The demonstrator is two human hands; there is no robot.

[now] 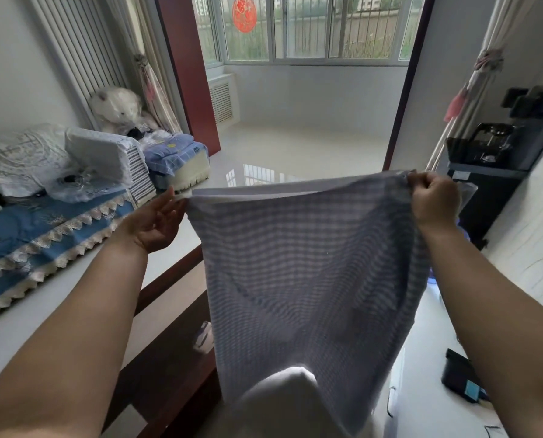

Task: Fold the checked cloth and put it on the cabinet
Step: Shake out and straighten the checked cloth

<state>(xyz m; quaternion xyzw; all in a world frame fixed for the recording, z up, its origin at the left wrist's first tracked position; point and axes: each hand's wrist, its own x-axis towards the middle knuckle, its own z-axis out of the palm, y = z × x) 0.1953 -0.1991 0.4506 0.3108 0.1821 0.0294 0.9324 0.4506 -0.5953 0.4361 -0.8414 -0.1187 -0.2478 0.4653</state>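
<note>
The checked cloth point(305, 273), blue and white, hangs in the air in front of me, doubled over so two top edges show. My right hand point(434, 200) grips its upper right corner with curled fingers. At the upper left corner, my left hand point(159, 219) pinches the cloth with fingertips, palm turned up. The cloth's lower end drapes down toward my body. A dark red-brown wooden cabinet or table point(172, 352) lies below and left of the cloth, partly hidden by it.
A sofa point(39, 245) with a blue lace-trimmed cover, pillows and a plush bear stands at the left. At the right are a black water dispenser point(491, 172) and a white surface with a black device point(463, 374). Glossy tiled floor stretches ahead to the windows.
</note>
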